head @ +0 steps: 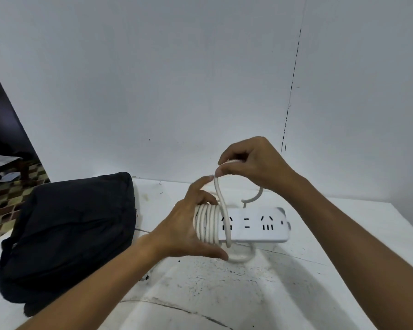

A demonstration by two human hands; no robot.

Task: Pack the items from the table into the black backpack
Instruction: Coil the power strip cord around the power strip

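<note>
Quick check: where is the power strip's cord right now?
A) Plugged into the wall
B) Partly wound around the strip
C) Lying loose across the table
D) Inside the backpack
B: several turns of cord sit around one end of the power strip, the right hand pinching the next loop.

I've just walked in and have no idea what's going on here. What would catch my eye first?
Mid-picture, two bare hands are winding a white cord around a white power strip: the left hand grips the coiled end while the right hand pinches a raised loop above it. To the left, a black backpack lies slumped on the scuffed white table.
</note>
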